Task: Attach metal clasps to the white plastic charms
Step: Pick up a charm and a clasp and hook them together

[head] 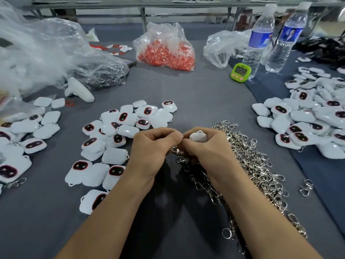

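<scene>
My right hand grips a white plastic charm, whose small loop points up. My left hand has its fingers curled and its thumb tip meets the right thumb beside the charm. A metal clasp hangs just below the two thumbs; which fingers pinch it I cannot tell. A large heap of silver clasps lies under and right of my right hand. Several loose white charms with dark red-rimmed faces lie left of my hands.
More charms are piled at the right and the far left. At the back stand a bag of orange parts, clear plastic bags, two water bottles and a green timer. A white handle-shaped tool lies at left.
</scene>
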The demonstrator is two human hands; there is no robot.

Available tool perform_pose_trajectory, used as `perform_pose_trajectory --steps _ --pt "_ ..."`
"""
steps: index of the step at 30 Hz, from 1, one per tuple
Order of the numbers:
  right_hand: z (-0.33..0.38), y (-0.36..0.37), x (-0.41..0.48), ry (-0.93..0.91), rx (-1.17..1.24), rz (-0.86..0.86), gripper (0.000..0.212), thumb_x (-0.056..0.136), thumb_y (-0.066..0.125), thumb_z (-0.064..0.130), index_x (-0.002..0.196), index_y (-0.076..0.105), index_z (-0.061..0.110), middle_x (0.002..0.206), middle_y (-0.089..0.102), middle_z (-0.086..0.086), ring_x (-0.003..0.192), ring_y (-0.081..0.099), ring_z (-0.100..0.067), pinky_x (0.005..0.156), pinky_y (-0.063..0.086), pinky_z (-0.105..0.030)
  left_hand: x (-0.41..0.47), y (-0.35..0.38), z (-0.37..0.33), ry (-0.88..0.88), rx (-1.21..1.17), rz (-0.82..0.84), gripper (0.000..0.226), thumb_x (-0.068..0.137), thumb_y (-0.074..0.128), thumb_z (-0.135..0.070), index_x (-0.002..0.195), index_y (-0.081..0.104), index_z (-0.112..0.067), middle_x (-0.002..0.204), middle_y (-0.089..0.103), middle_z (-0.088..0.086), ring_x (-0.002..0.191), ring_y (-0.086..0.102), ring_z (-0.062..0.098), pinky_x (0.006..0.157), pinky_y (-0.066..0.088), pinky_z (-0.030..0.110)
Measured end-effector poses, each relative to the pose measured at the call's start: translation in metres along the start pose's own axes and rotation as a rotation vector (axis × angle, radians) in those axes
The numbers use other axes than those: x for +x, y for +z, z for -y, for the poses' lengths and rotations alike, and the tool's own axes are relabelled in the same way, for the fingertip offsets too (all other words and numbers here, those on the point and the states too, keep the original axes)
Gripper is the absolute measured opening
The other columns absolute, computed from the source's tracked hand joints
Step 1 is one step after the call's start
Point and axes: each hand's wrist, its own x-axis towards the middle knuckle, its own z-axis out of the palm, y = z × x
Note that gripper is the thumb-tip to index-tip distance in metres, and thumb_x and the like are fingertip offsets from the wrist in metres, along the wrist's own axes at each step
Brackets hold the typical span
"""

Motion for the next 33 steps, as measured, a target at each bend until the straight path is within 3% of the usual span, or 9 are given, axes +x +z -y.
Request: perform_pose_trajectory --steps 4,8,11,15,18,20,23,27,33 --pt "-0.001 -0.004 0.002 -0.031 -0.032 -0.066 0.02 0.077 0.076 -0.002 0.067 0.074 0.015 0.058 0.063 -0.002 0.052 0.054 -0.012 0.047 0.043 -0.023 0.0 -0.004 0.004 0.194 0.228 0.012 0.016 0.076 0.078 -0.008 0.076 0.08 -0.024 0.071 0.075 -0.002 0.067 0.071 0.011 0.062 0.054 0.019" --pt "-0.004 -0.004 0.002 -0.208 -0.348 -0.185 0.02 0.074 0.077 0.004 0.07 0.076 0.023 0.058 0.068 0.008 0.052 0.059 -0.006 0.051 0.05 -0.024 0.003 -0.012 0.007 0.346 0.497 0.045 0.02 0.074 0.081 -0.014 0.074 0.078 -0.034 0.064 0.071 -0.009 0.058 0.064 0.01 0.055 0.05 0.019" --pt "-0.002 -0.002 0.002 -0.214 -0.319 -0.259 0.018 0.076 0.079 0.006 0.075 0.075 0.023 0.063 0.07 0.007 0.055 0.061 -0.007 0.051 0.05 -0.023 0.006 -0.013 0.007 0.338 0.404 -0.161 0.015 0.073 0.081 -0.018 0.072 0.078 -0.033 0.068 0.073 -0.016 0.063 0.066 -0.001 0.062 0.049 0.011" --pt "0.007 -0.004 -0.004 0.256 0.424 0.177 0.025 0.077 0.072 -0.004 0.099 0.075 0.007 0.103 0.075 -0.018 0.084 0.075 -0.026 0.061 0.06 -0.03 0.013 -0.021 0.007 0.25 0.193 -0.413 0.015 0.074 0.08 -0.03 0.077 0.077 -0.045 0.074 0.075 -0.016 0.071 0.07 0.0 0.069 0.052 0.016" --pt "0.0 0.005 -0.008 0.302 0.353 0.313 0.036 0.073 0.071 -0.001 0.107 0.078 0.01 0.109 0.07 -0.014 0.104 0.071 -0.023 0.085 0.063 -0.042 0.015 -0.023 0.006 0.179 0.083 -0.439 0.011 0.07 0.079 -0.037 0.08 0.078 -0.041 0.078 0.077 -0.013 0.076 0.072 0.004 0.073 0.053 0.023" --pt "-0.004 0.009 -0.006 0.191 0.131 0.115 0.037 0.072 0.07 -0.001 0.1 0.079 0.022 0.084 0.068 0.0 0.083 0.066 -0.018 0.083 0.063 -0.041 0.015 -0.021 0.006 0.153 0.085 -0.418 0.01 0.069 0.079 -0.038 0.078 0.078 -0.041 0.076 0.076 -0.013 0.073 0.071 0.002 0.072 0.051 0.022" --pt "-0.006 0.004 -0.001 -0.034 -0.188 -0.199 0.037 0.075 0.067 -0.002 0.091 0.075 0.03 0.065 0.064 0.013 0.057 0.056 -0.012 0.052 0.051 -0.03 0.013 -0.019 0.01 0.149 0.176 -0.344 0.014 0.073 0.082 -0.027 0.076 0.078 -0.04 0.075 0.076 -0.014 0.073 0.07 0.001 0.073 0.05 0.021" --pt "-0.007 0.005 -0.001 -0.15 -0.108 -0.176 0.023 0.07 0.073 0.013 0.084 0.076 0.031 0.079 0.077 0.007 0.056 0.064 -0.01 0.051 0.05 -0.024 0.011 -0.014 0.009 0.097 0.131 -0.156 0.024 0.077 0.082 -0.007 0.076 0.08 -0.031 0.078 0.077 -0.005 0.076 0.071 0.007 0.071 0.052 0.015" --pt "-0.005 0.001 0.001 -0.134 -0.142 -0.138 0.005 0.071 0.079 0.024 0.074 0.078 0.027 0.055 0.066 0.003 0.05 0.057 -0.012 0.049 0.044 -0.027 0.011 -0.011 0.005 -0.041 -0.062 0.086 0.013 0.08 0.074 0.001 0.081 0.08 -0.01 0.079 0.074 0.009 0.075 0.066 0.016 0.074 0.053 0.022"
